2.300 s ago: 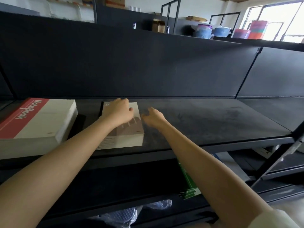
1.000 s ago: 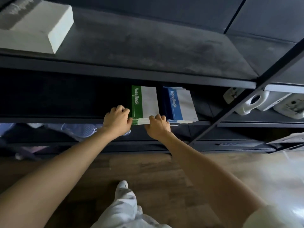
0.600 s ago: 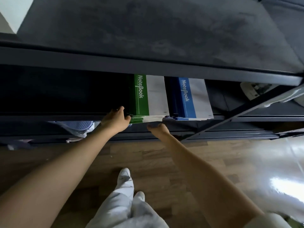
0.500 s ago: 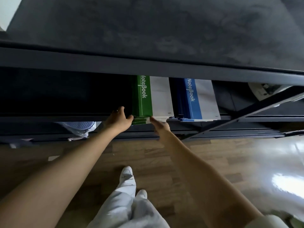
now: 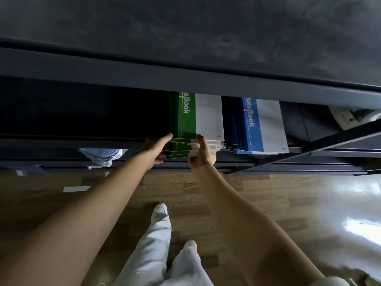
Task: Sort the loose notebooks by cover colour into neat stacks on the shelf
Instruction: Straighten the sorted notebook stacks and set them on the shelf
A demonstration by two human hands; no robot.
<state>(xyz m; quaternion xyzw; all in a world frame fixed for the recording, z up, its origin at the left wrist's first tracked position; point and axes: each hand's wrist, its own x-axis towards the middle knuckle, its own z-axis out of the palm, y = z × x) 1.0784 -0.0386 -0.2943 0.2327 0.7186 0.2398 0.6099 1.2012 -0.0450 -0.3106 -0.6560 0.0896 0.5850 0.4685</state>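
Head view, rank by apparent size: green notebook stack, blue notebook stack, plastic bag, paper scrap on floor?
1. green notebook stack and blue notebook stack: look about alike, not ranked apart
2. plastic bag
3. paper scrap

The green notebook [image 5: 186,114] on top of its stack carries white lettering along its green band, of which "eBook" shows below the upper shelf edge [image 5: 185,79]. The blue notebook [image 5: 252,122] shows "oteBook". A small mark on the green notebook's white panel is unreadable.
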